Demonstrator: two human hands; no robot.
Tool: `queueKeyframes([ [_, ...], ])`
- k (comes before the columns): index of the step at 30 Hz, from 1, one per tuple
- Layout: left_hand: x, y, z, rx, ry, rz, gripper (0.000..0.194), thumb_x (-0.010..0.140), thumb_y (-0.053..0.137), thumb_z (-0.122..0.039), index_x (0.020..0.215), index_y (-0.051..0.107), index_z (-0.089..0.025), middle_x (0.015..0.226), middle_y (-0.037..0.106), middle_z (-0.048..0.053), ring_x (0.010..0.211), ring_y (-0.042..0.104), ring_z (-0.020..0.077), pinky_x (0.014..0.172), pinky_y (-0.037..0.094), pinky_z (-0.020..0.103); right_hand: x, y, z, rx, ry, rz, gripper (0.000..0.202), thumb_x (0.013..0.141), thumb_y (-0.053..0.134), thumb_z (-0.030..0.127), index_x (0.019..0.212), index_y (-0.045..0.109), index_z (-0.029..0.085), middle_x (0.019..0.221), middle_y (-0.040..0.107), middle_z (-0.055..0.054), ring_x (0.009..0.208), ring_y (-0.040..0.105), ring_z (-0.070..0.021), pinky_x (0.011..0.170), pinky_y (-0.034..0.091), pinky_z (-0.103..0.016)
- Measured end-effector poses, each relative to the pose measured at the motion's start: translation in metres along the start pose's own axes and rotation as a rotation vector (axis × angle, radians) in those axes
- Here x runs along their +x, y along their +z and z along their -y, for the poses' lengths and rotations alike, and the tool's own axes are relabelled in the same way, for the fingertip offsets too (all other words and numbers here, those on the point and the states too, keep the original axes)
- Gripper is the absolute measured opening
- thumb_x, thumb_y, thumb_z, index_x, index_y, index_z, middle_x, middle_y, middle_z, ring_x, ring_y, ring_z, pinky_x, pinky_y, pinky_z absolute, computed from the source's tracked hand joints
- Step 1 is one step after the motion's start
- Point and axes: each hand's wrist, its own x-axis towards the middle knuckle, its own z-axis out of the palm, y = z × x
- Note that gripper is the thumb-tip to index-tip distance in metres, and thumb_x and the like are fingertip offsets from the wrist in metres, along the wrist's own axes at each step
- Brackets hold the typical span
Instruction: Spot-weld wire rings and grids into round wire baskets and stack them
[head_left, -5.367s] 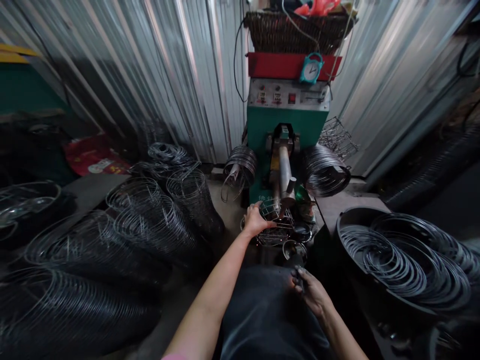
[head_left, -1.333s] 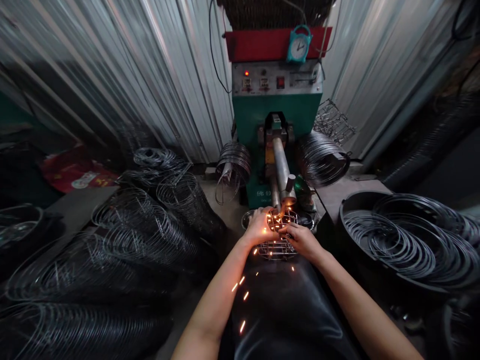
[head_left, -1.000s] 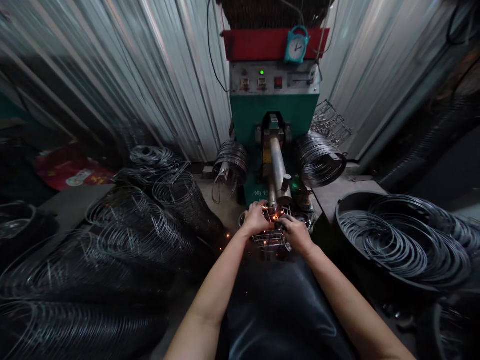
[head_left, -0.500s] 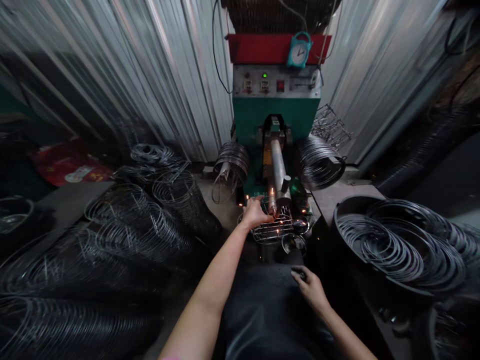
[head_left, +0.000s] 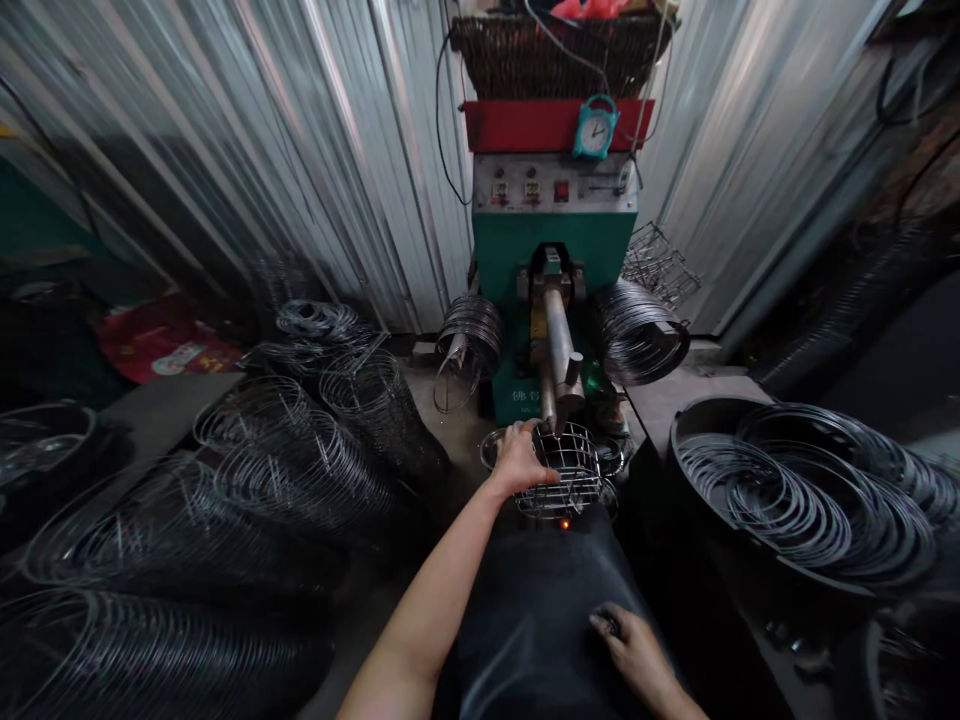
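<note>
My left hand [head_left: 520,461] grips the left side of a small round wire basket [head_left: 574,470], thumb across its near wires. The basket sits just below the electrode tips of a green spot welder [head_left: 555,228]. One spark glows by the basket's near edge. My right hand [head_left: 631,645] rests over the dark apron [head_left: 551,580] on my lap, fingers curled together. Something small and dark seems to be in those fingers, too small to name. The upper welder arm [head_left: 558,328] reaches toward me above the basket.
Coils of wire rings [head_left: 472,335] hang left of the welder, with another ring bundle [head_left: 637,335] on its right. Tall ring stacks [head_left: 292,470] crowd the left side. At right a black tub [head_left: 694,480] holds loose rings. A teal clock [head_left: 596,128] hangs above the control panel.
My left hand has moved the basket toward me, away from the electrodes. The spray of sparks has faded to one, and the green panel light is off. My right hand has drawn back toward my lap.
</note>
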Motion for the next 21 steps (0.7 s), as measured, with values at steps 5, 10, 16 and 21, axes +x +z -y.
queueKeyframes([
  [5, -0.002, -0.002, 0.000, 0.008, 0.024, 0.014, 0.094, 0.043, 0.078, -0.041, 0.125, 0.038, -0.024, 0.120, 0.046, 0.009, 0.113, 0.042, 0.0297, 0.094, 0.036, 0.043, 0.003, -0.015, 0.017, -0.069, -0.169, -0.028, 0.029, 0.081, 0.043, 0.042, 0.076, 0.066, 0.024, 0.075, 0.069, -0.006, 0.071, 0.064, -0.0234, 0.063, 0.050, -0.031],
  [10, 0.011, -0.018, 0.013, -0.138, 0.113, 0.128, 0.095, 0.047, 0.075, -0.052, 0.128, 0.038, -0.021, 0.121, 0.050, 0.010, 0.113, 0.045, 0.0279, 0.095, 0.037, 0.038, 0.077, -0.078, 0.082, -0.160, -0.399, -0.229, 0.026, 0.082, 0.046, 0.038, 0.085, 0.066, 0.023, 0.086, 0.067, -0.008, 0.082, 0.063, -0.0229, 0.073, 0.049, -0.032],
  [16, 0.047, -0.032, 0.029, -0.174, 0.077, 0.209, 0.056, 0.074, 0.039, -0.067, 0.084, 0.066, -0.018, 0.073, 0.063, 0.000, 0.074, 0.057, 0.0167, 0.064, 0.042, 0.025, 0.208, -0.118, 0.135, -0.326, -0.532, -0.055, 0.031, 0.082, 0.045, 0.039, 0.083, 0.069, 0.019, 0.086, 0.067, -0.006, 0.080, 0.061, -0.0205, 0.070, 0.048, -0.029],
  [21, 0.065, -0.020, 0.027, 0.043, 0.079, 0.107, 0.051, 0.077, 0.039, -0.065, 0.078, 0.066, -0.022, 0.073, 0.064, 0.001, 0.078, 0.059, 0.0191, 0.068, 0.041, 0.026, 0.254, -0.107, 0.126, -0.372, -0.478, 0.072, 0.022, 0.075, 0.050, 0.028, 0.074, 0.068, 0.016, 0.071, 0.068, -0.003, 0.069, 0.060, -0.0187, 0.061, 0.046, -0.025],
])
